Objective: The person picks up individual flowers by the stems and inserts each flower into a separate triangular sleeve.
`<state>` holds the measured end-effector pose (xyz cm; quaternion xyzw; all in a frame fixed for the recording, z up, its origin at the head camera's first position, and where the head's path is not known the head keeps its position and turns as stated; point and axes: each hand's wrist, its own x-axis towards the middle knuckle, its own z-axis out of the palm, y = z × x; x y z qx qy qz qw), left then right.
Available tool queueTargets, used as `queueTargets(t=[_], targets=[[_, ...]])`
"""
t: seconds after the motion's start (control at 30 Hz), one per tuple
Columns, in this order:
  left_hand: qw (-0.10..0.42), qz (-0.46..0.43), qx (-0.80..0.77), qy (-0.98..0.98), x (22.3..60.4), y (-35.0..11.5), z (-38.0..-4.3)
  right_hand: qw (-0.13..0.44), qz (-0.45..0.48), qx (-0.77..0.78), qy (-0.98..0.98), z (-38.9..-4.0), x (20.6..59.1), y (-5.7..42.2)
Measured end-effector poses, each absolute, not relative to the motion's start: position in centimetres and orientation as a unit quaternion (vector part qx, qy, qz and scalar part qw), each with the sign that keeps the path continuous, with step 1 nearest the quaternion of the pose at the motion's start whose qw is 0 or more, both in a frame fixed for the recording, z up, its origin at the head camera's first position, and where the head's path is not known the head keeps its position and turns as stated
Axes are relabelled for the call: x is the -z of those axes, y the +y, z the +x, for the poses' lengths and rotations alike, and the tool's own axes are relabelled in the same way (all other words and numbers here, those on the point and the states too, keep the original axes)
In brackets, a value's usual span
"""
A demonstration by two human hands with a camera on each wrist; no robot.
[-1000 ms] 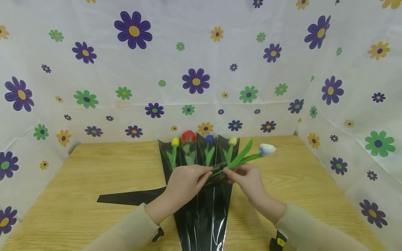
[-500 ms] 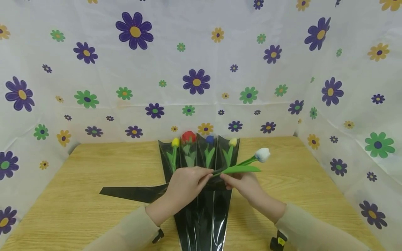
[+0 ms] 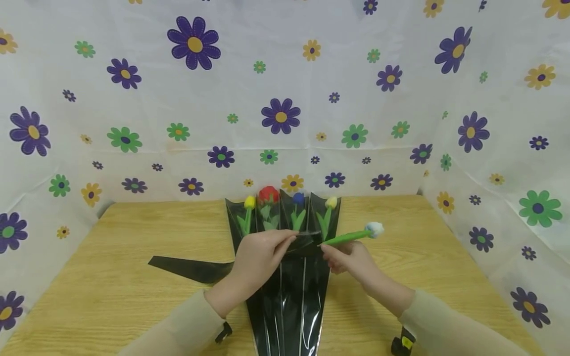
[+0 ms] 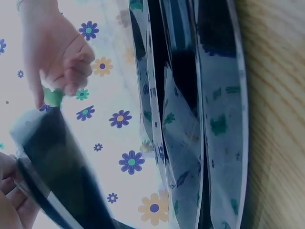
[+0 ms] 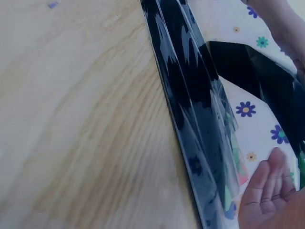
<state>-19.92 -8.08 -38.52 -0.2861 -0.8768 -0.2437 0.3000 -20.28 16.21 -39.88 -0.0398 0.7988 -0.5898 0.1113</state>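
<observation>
My left hand point(image 3: 262, 259) pinches the edge of a loose black flower sleeve point(image 3: 307, 242) near its wide mouth. The sleeve's narrow tail passes behind that hand and sticks out to the left. With thumb and fingers, my right hand point(image 3: 349, 259) pinches a white-and-blue artificial tulip point(image 3: 375, 230), whose head points right and slightly up. In the left wrist view the tulip's green part point(image 4: 53, 97) is right at the sleeve's mouth point(image 4: 33, 129); its lower stem is hidden. The right wrist view has the sleeve point(image 5: 257, 71) stretching between both hands.
Below the hands, several filled black sleeves point(image 3: 291, 306) lie side by side on the wooden table point(image 3: 147, 227). They hold a yellow tulip point(image 3: 250, 202), a red flower point(image 3: 268, 194), a blue flower point(image 3: 298, 199) and a cream tulip point(image 3: 331, 202). A flower-printed cloth point(image 3: 249, 89) stands behind.
The tulip has swung down, and its leaf, which stood up, now lies along the stem. The sleeve's tail has risen and shifted right. My right hand has moved slightly right.
</observation>
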Motion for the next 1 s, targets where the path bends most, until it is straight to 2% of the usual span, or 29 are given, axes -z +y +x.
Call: queueTargets(t=[0.13,0.37,0.57,0.8,1.0], targets=[[0.294,-0.279,0.248,-0.880,38.3,-8.2,-19.9,0.142,-0.003,0.615,0.776,-20.2,40.4,17.7],[0.295,-0.277,0.246,-0.881,38.3,-8.4,-20.0,0.161,0.059,0.680,0.713,-20.2,40.7,20.7],[0.289,-0.273,0.251,-0.883,38.4,-8.4,-20.1,0.152,0.066,0.706,0.689,-20.2,40.8,22.1],[0.288,-0.279,0.244,-0.883,38.6,-8.1,-20.1,0.127,0.121,0.714,0.677,-20.6,41.1,22.7],[0.290,-0.282,0.229,-0.885,38.8,-8.1,-20.2,0.192,0.146,0.755,0.609,-20.6,41.8,23.7]])
